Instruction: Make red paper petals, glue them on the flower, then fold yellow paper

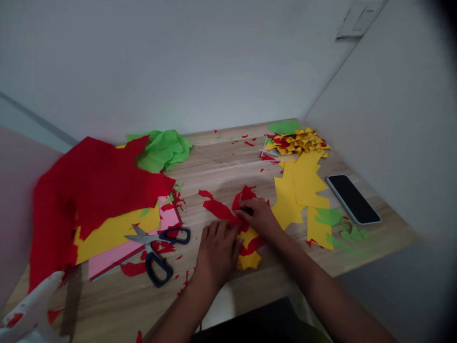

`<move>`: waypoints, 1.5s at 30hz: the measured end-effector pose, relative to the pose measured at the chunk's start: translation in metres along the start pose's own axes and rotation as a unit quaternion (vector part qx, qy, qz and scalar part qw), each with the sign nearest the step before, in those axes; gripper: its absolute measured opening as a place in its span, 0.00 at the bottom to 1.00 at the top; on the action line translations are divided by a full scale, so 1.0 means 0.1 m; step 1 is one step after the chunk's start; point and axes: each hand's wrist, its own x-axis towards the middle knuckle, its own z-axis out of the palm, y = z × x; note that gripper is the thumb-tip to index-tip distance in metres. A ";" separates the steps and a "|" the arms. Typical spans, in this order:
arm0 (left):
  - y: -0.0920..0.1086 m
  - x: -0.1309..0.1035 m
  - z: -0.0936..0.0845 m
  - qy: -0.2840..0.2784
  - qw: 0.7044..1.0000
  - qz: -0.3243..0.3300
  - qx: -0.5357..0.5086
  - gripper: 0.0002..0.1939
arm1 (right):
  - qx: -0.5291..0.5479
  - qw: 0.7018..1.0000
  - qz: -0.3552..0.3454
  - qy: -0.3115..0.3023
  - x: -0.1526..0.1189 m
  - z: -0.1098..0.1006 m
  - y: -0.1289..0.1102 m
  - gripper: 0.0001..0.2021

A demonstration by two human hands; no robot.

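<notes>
My left hand rests low over the table with bent fingers, its fingertips at a piece of red paper. From the other side my right hand reaches in, thumb and index finger pinched on red paper next to the left fingertips. Beneath and in front of both hands lies a yellow paper piece with a red strip across it. The spot where the fingers meet is partly hidden. Left of my left hand, scissors with dark blue handles lie with their blades apart.
A large red sheet covers yellow and pink paper at the left, beside crumpled green paper. Yellow sheets, folded yellow pieces and a phone lie right. A white glue gun stands front left.
</notes>
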 end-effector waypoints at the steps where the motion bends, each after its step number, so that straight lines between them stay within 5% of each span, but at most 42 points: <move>1: 0.00 0.00 0.00 0.004 1.000 0.007 0.009 0.18 | -0.001 1.000 -0.002 0.004 0.00 0.00 -0.02 0.06; 5: -0.05 0.02 -0.01 -0.007 0.998 0.058 0.017 0.19 | -0.006 0.995 0.002 0.102 -0.01 -0.05 -0.07 0.14; 10: -0.11 0.05 -0.07 -0.042 0.997 0.070 0.012 0.21 | -0.009 0.979 0.054 0.197 -0.01 -0.21 0.04 0.11; 14: -0.09 0.06 -0.10 -0.060 0.996 0.065 0.022 0.20 | -0.024 0.983 0.042 0.179 -0.02 -0.26 0.07 0.10; 18: -0.06 0.06 -0.10 -0.056 0.996 0.059 0.035 0.18 | -0.027 0.996 -0.011 0.085 0.02 -0.19 -0.05 0.13; 22: -0.08 0.04 -0.08 -0.038 0.996 0.069 0.039 0.18 | -0.019 0.999 -0.044 0.002 0.21 -0.10 -0.14 0.14; 26: -0.17 0.00 -0.02 -0.019 0.997 0.077 0.005 0.20 | -0.002 0.998 -0.061 -0.017 0.44 -0.06 -0.12 0.14; 32: -0.23 -0.02 0.03 0.019 0.997 0.069 -0.042 0.18 | -0.019 0.997 -0.077 0.023 0.49 -0.06 -0.01 0.16; 39: -0.20 0.00 -0.03 0.005 0.997 0.067 -0.033 0.19 | -0.027 0.988 -0.023 0.148 0.44 -0.24 0.18 0.20; 45: -0.18 0.22 -0.10 0.029 0.995 0.090 0.012 0.14 | -0.043 0.982 0.012 0.185 0.40 -0.25 0.25 0.15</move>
